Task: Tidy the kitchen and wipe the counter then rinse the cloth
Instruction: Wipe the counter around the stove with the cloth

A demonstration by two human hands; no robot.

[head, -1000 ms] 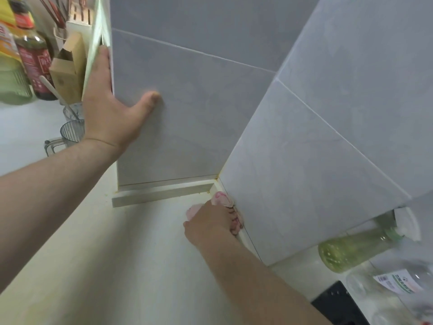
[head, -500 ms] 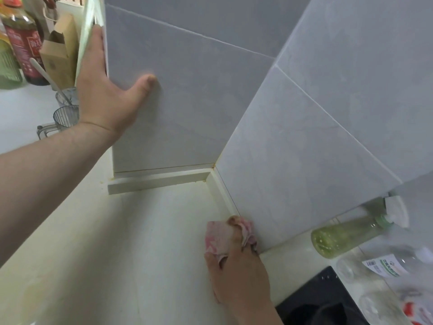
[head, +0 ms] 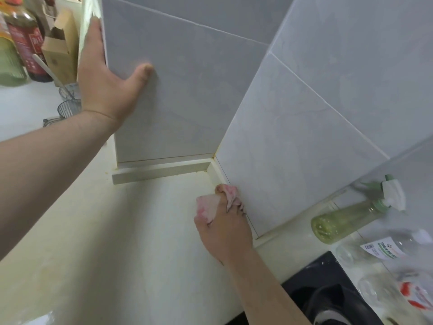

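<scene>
Fingers [head: 241, 208] of the right hand [head: 222, 231] curled tight round a pink cloth [head: 207, 207], bunched, pressed down on the counter. Cloth sits right at the foot of the tiled wall, touching the pale upstand strip [head: 216, 172], a short way out from the inside corner. Left hand [head: 105, 85] flat and spread: fingers [head: 93, 36] straight along the outer edge of the wall, thumb [head: 145, 71] laid on the tile face. It holds nothing.

Tiled wall [head: 304, 113]: grey, large tiles, two faces meeting at an inside corner, yellowish grime in the joint at its base.

Counter [head: 140, 242]: off-white, faint stains toward the near left.

Black glossy surface [head: 328, 270] lower right, beside the right forearm; what it is, cannot tell.

Spray bottle [head: 342, 221], yellow-green liquid, white trigger head, near the wall on the right. Clear labelled bottle [head: 393, 249] just beside it, blurred.

Far left, past the wall edge: dark bottle with red label [head: 25, 43], green ribbed bottle [head: 9, 64], open brown carton [head: 62, 50], all close together.

Clear ribbed cups [head: 69, 106] under the left wrist, a white handle [head: 46, 69] sticking out of one.
</scene>
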